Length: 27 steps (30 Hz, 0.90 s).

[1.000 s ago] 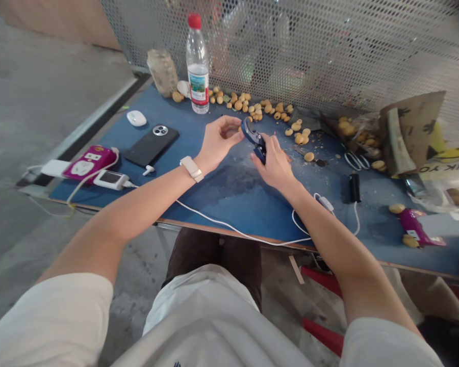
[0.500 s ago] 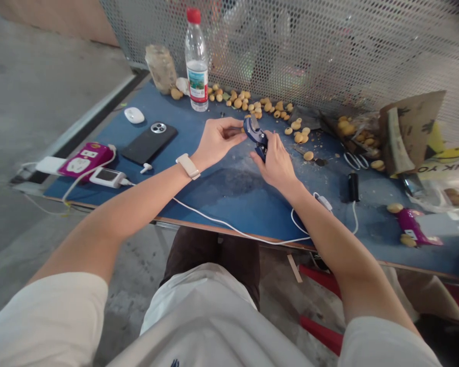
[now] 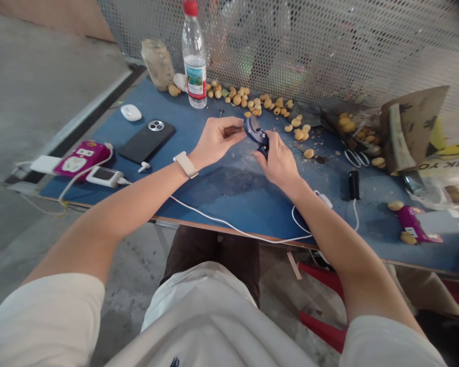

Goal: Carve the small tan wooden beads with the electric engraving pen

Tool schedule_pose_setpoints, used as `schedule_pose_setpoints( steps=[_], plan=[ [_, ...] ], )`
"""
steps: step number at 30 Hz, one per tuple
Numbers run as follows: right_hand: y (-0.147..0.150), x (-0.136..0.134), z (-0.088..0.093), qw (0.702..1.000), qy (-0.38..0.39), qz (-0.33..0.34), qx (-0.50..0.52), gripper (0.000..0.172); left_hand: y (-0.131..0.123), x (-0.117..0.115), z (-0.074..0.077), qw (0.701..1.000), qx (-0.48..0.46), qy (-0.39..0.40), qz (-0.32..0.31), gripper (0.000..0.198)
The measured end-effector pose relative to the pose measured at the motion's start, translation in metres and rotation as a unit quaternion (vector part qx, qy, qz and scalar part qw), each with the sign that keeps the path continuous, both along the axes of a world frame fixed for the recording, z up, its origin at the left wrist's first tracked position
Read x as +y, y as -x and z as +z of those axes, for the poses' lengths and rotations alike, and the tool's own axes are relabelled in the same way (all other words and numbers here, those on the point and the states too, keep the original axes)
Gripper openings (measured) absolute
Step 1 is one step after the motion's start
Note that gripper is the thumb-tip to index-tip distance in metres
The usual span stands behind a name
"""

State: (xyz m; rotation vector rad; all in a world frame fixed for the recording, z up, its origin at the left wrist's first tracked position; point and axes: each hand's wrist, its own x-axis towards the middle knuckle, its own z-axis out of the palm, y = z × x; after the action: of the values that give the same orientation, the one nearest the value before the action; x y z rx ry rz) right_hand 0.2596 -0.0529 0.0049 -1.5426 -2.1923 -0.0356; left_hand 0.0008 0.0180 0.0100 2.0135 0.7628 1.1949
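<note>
My right hand (image 3: 281,160) is closed around the handles of a blue hand cutter (image 3: 255,130) with a curved jaw, held just above the table. The jaw points left and away from me, towards my left hand (image 3: 221,140). The left thumb and fingers are pinched together right at the jaw. A bit of yellow-brown shows at those fingertips, too small and covered to name. Beyond the hands lie many small round yellow-brown fruits or nuts (image 3: 237,99), loose along the back of the table.
On the blue table (image 3: 229,204) a water bottle (image 3: 195,76) and a cloudy jar (image 3: 157,65) stand at the back left. A phone (image 3: 147,141), an earbud (image 3: 144,166) and a purple power strip (image 3: 82,159) lie left. Scissors (image 3: 356,157) and a paper bag (image 3: 400,132) are right. A white cable (image 3: 214,220) runs along the front.
The view has shifted slightly, so the left-hand objects sit a little further left and higher. The right thumb and lower handle look slightly closer to the upper handle. Both hands stay together.
</note>
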Motion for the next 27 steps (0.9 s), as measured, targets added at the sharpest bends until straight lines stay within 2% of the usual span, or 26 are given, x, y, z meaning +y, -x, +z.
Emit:
schedule_pose_setpoints(
  steps=[6,12,18,22,27],
  plan=[
    [0.003,0.000,-0.001,0.998,-0.019,-0.044,-0.028,0.067,0.000,0.007,-0.010,1.000,-0.024,-0.010,0.000,0.053],
    [-0.013,0.011,-0.008,0.995,-0.096,-0.037,0.010,0.075,-0.010,0.019,-0.023,0.987,-0.157,0.014,0.002,0.061],
    [-0.029,0.018,-0.010,0.992,-0.124,-0.009,0.031,0.081,-0.015,0.011,-0.019,0.971,-0.222,0.086,-0.029,0.053],
    [-0.025,0.016,-0.009,0.992,-0.115,0.039,0.023,0.084,-0.018,0.008,-0.018,0.960,-0.246,0.125,-0.044,0.043],
    [-0.019,0.014,-0.007,0.993,-0.106,0.052,0.015,0.084,-0.020,0.005,-0.019,0.956,-0.248,0.144,-0.065,0.042]
  ],
)
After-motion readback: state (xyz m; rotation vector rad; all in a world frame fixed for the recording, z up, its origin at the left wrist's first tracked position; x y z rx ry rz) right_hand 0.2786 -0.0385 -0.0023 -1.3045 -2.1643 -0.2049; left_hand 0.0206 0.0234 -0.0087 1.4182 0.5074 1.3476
